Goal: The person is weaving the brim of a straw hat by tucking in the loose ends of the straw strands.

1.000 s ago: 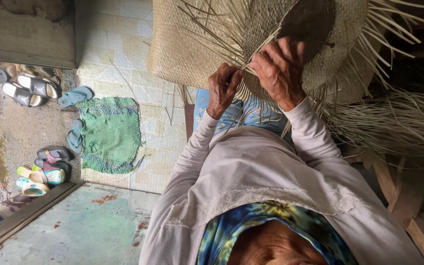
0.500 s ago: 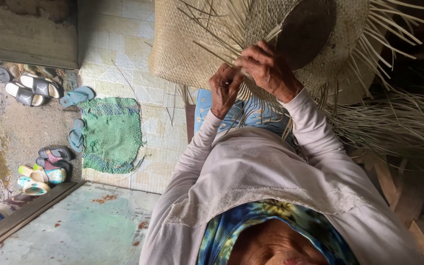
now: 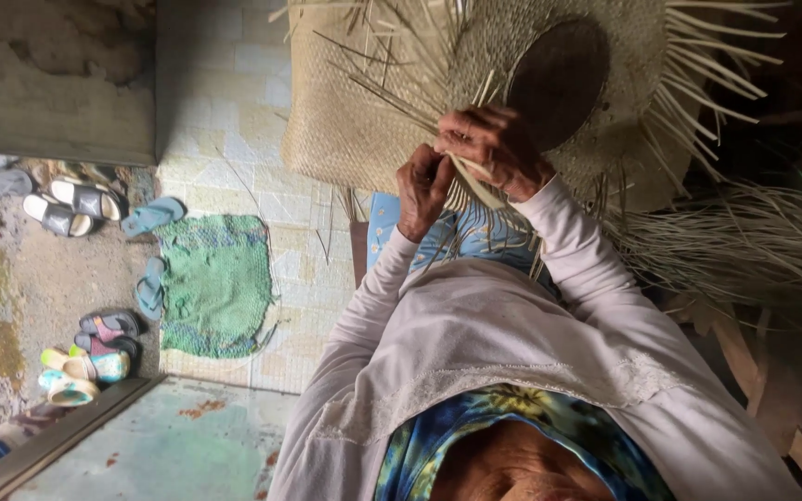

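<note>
Straw-coloured and half finished, one woven mat (image 3: 355, 121) fills the top of the view, its edge bristling with loose, unwoven strands too many to count. A single dark oval patch (image 3: 559, 79) shows on its surface near the right hand. Both hands work at the mat's near edge, close together but apart. The left hand (image 3: 422, 186) is curled into a loose fist around a few strands, fingers folded inward. The right hand (image 3: 494, 148) is bent over the weave with fingers closed, pinching one flat pale strip (image 3: 475, 181) that runs diagonally beneath it. Two pale sleeves lead back from the hands to the person's body, and a blue patterned headscarf (image 3: 512, 427) shows at the bottom edge.

Right of the hands lies one loose heap of dry straw (image 3: 744, 250), spread out in a fan. On the tiled floor (image 3: 225, 83) to the left lies one green knitted rug (image 3: 215, 283). Beside it rest two blue flip-flops (image 3: 150, 255), apart from each other. Farther left sits one pair of grey-and-white slides (image 3: 71, 209), and below them a cluster of colourful sandals (image 3: 90, 357); roughly four, though they overlap too much for a sure count.
</note>
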